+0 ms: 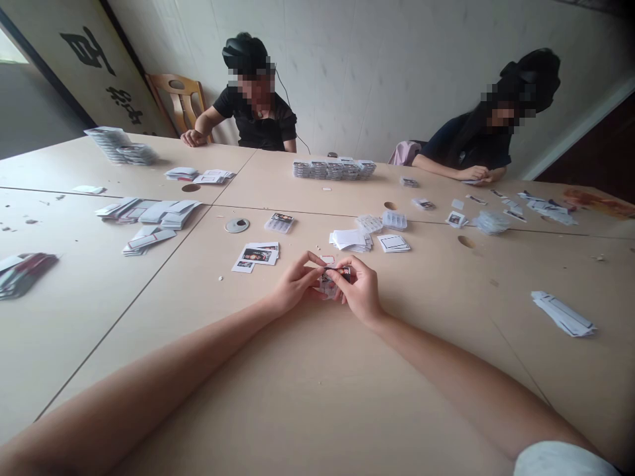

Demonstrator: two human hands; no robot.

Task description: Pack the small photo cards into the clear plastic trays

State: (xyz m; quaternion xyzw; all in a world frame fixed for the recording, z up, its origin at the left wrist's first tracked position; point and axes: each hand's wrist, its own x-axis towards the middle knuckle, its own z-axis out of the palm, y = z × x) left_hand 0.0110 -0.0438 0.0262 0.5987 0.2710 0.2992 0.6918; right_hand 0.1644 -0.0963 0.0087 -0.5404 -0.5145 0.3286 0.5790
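Note:
A small transparent plastic box (329, 287) is between my two hands over the table, with a dark printed picture card (342, 272) at its upper edge. My left hand (292, 285) grips the box's left side, its thumb and index finger near the top. From the right, my right hand (363, 295) holds the box, its thumb pressing on the card. The fingers beneath the box are partly hidden. Beyond my hands lie a pile of white cards (350, 240) and a framed white card stack (394, 243). Printed picture cards (260, 254) lie to the left.
Transparent boxes (394, 220) and a filled box (279, 222) lie farther in. A row of stacked boxes (334, 169) stands at the back. White card piles (159, 213) lie left, a strip bundle (563, 313) right. Two people (258, 119) (466, 145) sit opposite.

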